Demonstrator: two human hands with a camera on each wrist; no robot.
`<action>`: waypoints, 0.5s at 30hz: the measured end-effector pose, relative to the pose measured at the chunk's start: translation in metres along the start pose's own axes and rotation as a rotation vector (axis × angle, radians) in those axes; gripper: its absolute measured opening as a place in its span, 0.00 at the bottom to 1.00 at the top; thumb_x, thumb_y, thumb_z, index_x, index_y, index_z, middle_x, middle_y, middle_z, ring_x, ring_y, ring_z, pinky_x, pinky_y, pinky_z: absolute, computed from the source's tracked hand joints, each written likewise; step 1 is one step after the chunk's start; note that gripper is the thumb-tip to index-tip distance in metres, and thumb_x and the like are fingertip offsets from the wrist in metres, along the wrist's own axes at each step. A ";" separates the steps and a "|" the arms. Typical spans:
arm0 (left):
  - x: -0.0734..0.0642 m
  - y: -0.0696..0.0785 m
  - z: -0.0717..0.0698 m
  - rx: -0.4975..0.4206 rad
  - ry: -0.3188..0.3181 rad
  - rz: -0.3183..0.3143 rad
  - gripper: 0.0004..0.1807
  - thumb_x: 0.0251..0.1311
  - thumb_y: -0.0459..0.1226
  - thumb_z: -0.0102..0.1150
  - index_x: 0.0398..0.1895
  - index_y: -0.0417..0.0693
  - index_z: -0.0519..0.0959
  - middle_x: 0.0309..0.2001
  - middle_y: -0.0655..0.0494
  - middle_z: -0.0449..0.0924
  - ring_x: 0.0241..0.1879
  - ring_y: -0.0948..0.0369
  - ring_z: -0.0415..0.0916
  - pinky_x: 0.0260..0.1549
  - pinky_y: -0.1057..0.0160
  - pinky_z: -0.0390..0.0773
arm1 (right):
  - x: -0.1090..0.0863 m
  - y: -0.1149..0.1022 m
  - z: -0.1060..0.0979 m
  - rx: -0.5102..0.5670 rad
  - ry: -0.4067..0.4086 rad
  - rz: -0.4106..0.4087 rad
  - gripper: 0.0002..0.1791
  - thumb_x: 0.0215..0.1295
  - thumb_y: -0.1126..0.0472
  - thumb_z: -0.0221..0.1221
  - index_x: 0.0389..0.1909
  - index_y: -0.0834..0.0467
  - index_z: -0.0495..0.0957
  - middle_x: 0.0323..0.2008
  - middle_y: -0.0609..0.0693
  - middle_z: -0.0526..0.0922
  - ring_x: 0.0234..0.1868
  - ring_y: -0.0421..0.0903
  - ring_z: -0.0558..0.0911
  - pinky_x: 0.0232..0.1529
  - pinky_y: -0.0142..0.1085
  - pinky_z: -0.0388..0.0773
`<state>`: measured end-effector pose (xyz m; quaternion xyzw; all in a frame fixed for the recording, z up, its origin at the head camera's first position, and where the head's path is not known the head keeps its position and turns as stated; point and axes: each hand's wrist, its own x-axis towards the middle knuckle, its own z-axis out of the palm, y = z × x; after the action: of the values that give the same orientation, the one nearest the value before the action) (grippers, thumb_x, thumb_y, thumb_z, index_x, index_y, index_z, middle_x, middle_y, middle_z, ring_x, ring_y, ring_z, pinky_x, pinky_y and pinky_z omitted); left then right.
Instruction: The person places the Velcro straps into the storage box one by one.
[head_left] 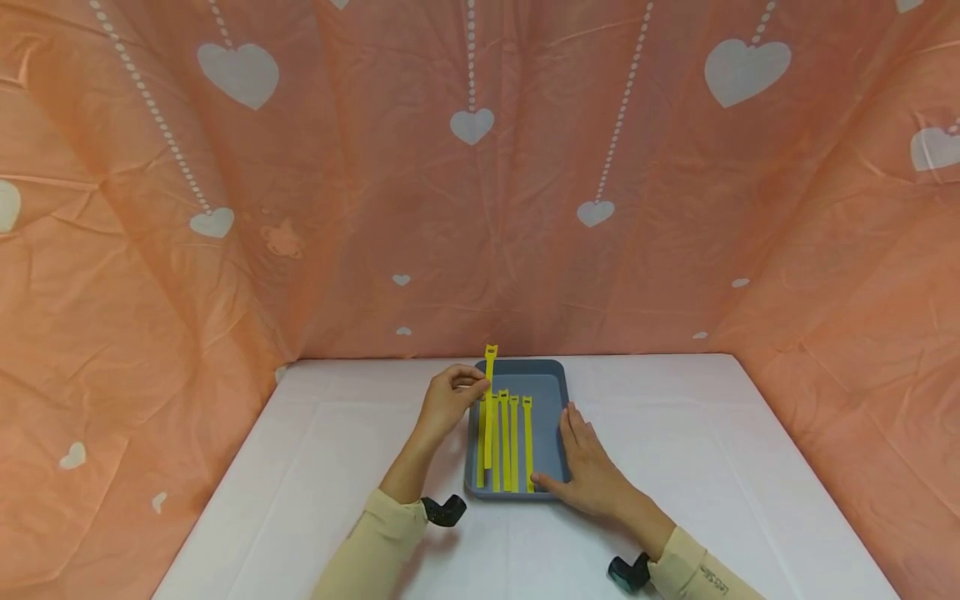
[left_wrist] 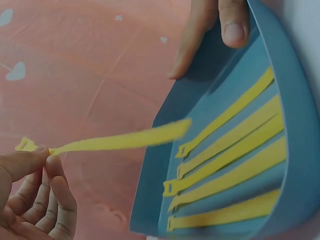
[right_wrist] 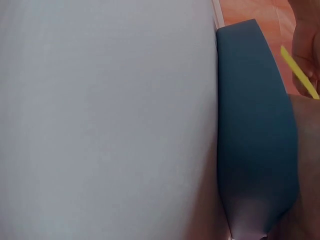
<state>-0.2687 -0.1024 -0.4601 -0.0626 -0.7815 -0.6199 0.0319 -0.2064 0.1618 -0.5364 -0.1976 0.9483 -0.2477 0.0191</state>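
Over the left part of a grey-blue tray (head_left: 553,417), my left hand (head_left: 448,400) pinches a yellow cable strap (head_left: 489,417) between thumb and index finger, just below its slotted head. In the left wrist view the held strap (left_wrist: 120,141) stretches out with its tail above the tray. Several more yellow straps (left_wrist: 225,170) lie side by side inside, slotted heads toward the far end. My right hand (head_left: 592,471) rests against the tray's right side with straight fingers, its thumb reaching over the near right corner. The right wrist view shows mainly the tray's outer wall (right_wrist: 255,125).
The tray sits on a white-covered table (head_left: 337,467). An orange curtain (head_left: 480,250) printed with white hearts surrounds the table's back and sides. Black devices (head_left: 444,510) are worn at both wrists.
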 end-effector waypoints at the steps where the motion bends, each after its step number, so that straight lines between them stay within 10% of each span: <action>1: 0.000 0.000 0.002 0.001 -0.006 0.002 0.10 0.72 0.35 0.70 0.49 0.37 0.84 0.42 0.45 0.89 0.41 0.44 0.88 0.45 0.41 0.87 | 0.000 0.000 0.000 0.004 0.000 -0.001 0.67 0.70 0.28 0.62 0.84 0.72 0.38 0.86 0.68 0.35 0.87 0.61 0.38 0.84 0.59 0.43; 15: 0.012 -0.003 0.031 -0.034 -0.047 0.022 0.10 0.74 0.35 0.67 0.50 0.37 0.83 0.43 0.43 0.89 0.46 0.33 0.85 0.48 0.36 0.86 | 0.000 0.002 0.000 -0.013 -0.003 -0.002 0.69 0.69 0.24 0.60 0.84 0.72 0.39 0.86 0.67 0.34 0.87 0.62 0.38 0.84 0.59 0.41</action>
<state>-0.2803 -0.0717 -0.4684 -0.0863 -0.7707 -0.6311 0.0192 -0.2073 0.1631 -0.5375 -0.1992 0.9496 -0.2413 0.0191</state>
